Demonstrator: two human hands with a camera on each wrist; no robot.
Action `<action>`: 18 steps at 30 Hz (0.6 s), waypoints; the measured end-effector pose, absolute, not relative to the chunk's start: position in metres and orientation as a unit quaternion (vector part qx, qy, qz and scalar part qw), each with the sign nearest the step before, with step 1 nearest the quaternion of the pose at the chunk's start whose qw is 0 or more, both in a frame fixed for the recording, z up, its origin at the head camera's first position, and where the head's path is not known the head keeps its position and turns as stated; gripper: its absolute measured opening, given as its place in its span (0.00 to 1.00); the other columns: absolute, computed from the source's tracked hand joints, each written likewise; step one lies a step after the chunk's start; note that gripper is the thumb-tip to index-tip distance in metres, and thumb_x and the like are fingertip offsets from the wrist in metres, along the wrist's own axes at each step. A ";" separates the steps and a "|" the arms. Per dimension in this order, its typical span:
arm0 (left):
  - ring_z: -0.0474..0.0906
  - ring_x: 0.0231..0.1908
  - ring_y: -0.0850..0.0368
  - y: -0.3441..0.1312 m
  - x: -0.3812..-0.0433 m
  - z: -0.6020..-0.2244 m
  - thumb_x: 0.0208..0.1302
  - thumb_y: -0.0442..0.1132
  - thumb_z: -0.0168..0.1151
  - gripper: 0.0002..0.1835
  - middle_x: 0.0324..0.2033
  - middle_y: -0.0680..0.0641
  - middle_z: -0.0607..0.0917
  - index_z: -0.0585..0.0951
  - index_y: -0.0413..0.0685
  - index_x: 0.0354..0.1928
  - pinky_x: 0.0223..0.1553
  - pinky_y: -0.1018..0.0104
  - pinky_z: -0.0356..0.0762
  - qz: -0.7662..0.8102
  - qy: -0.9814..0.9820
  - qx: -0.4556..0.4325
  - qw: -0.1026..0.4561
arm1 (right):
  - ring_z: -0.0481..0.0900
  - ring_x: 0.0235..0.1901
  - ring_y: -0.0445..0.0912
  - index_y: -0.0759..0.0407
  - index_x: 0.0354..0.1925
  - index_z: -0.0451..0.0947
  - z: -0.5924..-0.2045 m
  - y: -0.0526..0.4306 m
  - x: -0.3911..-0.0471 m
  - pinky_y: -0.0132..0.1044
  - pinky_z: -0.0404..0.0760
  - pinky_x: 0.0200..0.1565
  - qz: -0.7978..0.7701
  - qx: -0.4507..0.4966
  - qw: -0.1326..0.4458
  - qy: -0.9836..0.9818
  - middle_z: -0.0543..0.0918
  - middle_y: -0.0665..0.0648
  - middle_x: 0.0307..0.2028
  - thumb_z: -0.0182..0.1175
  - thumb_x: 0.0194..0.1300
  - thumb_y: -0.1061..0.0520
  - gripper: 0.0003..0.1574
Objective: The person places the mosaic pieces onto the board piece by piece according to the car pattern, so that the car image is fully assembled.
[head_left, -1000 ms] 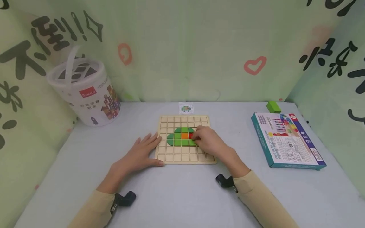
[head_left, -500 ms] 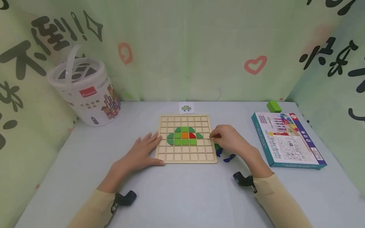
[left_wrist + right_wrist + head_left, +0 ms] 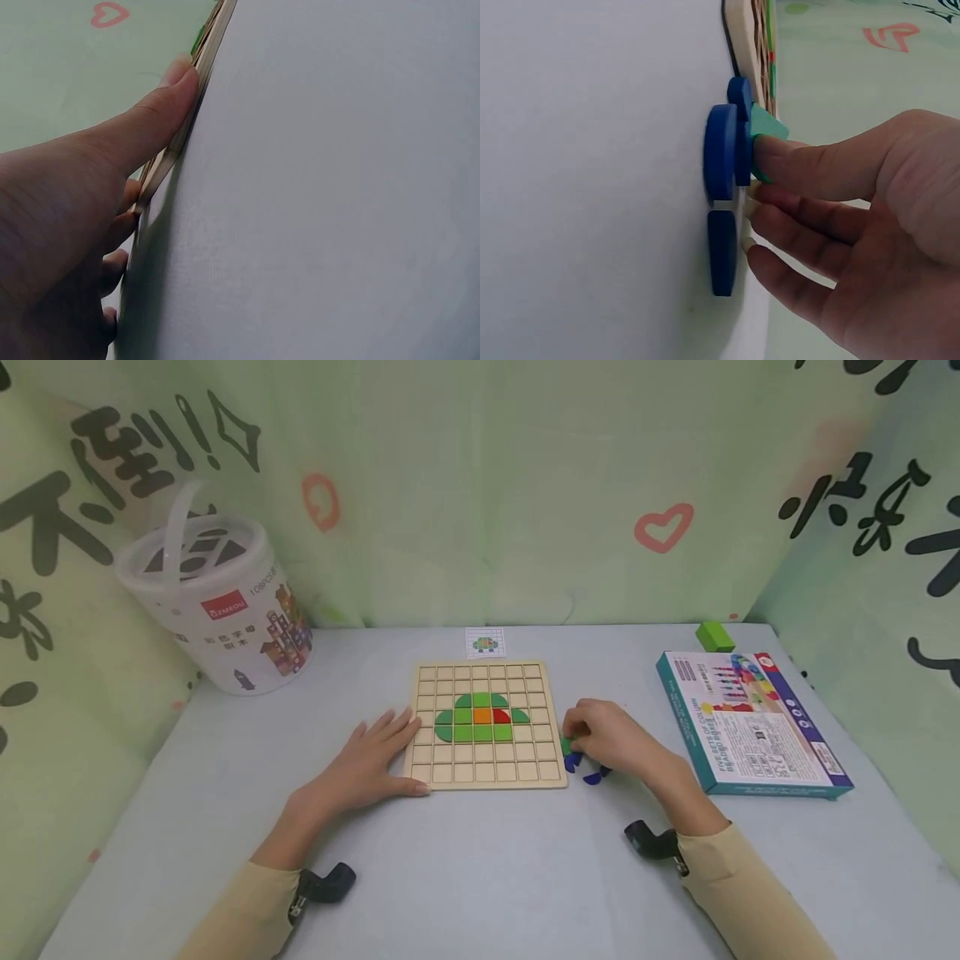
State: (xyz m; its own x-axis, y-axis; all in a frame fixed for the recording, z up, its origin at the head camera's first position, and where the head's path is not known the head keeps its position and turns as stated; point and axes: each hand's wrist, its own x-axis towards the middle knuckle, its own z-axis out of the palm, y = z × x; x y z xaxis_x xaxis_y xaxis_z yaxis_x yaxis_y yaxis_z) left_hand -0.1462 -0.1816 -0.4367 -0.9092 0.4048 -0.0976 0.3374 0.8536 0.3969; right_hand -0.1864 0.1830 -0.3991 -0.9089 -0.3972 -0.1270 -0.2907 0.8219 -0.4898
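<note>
A wooden grid board point(image 3: 442, 772) lies flat, with green tiles point(image 3: 483, 734), an orange tile point(image 3: 482, 716) and a red piece point(image 3: 501, 717) set in its middle cells. My left hand point(image 3: 367, 760) rests at the board's left side, fingers spread, with the thumb point(image 3: 178, 86) along its front edge. Just off the right edge, my right hand point(image 3: 618, 739) pinches a small green piece point(image 3: 767, 124) between thumb and forefinger; the piece is tilted and partly hidden by the thumb. Several blue curved pieces point(image 3: 720, 154) lie on the table below these fingers.
Behind the board lies a small pattern card point(image 3: 485, 642). A printed box point(image 3: 757, 727) and a green block point(image 3: 715, 637) are at the right. At back left stands a white bucket point(image 3: 225, 610) with a handle. Fabric walls surround the white table point(image 3: 465, 877).
My right hand has moved off the board to its right side, leaving a green piece right of the red one, and now holds another green piece. My left hand has stayed put.
</note>
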 end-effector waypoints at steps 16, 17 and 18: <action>0.44 0.79 0.41 -0.183 -0.146 -0.436 0.53 0.69 0.66 0.56 0.79 0.48 0.53 0.56 0.51 0.78 0.75 0.33 0.41 0.196 0.957 0.197 0.089 | 0.76 0.35 0.47 0.59 0.43 0.85 -0.400 0.148 -0.193 0.38 0.78 0.39 -0.305 -0.206 0.051 0.928 0.84 0.54 0.34 0.61 0.64 0.67 0.10; 0.44 0.79 0.41 -0.183 -0.146 -0.437 0.53 0.70 0.66 0.56 0.79 0.48 0.53 0.56 0.51 0.78 0.75 0.33 0.41 0.196 0.957 0.198 0.088 | 0.76 0.35 0.47 0.60 0.42 0.84 -0.401 0.145 -0.193 0.38 0.77 0.39 -0.312 -0.205 0.049 0.926 0.84 0.54 0.34 0.61 0.64 0.67 0.09; 0.44 0.79 0.41 -0.183 -0.146 -0.437 0.53 0.70 0.66 0.56 0.79 0.48 0.53 0.56 0.51 0.78 0.75 0.33 0.42 0.195 0.957 0.198 0.086 | 0.76 0.34 0.47 0.60 0.41 0.84 -0.402 0.143 -0.194 0.37 0.77 0.38 -0.319 -0.204 0.047 0.925 0.83 0.54 0.33 0.62 0.63 0.68 0.09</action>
State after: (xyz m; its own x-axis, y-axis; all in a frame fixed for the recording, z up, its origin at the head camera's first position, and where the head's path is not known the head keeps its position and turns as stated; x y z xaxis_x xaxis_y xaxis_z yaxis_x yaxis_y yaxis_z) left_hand -0.1463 -0.1832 -0.4370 -0.9064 0.4132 -0.0877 0.3459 0.8451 0.4076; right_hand -0.1938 0.1426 -0.4022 -0.9127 -0.4063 0.0433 -0.3466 0.7139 -0.6084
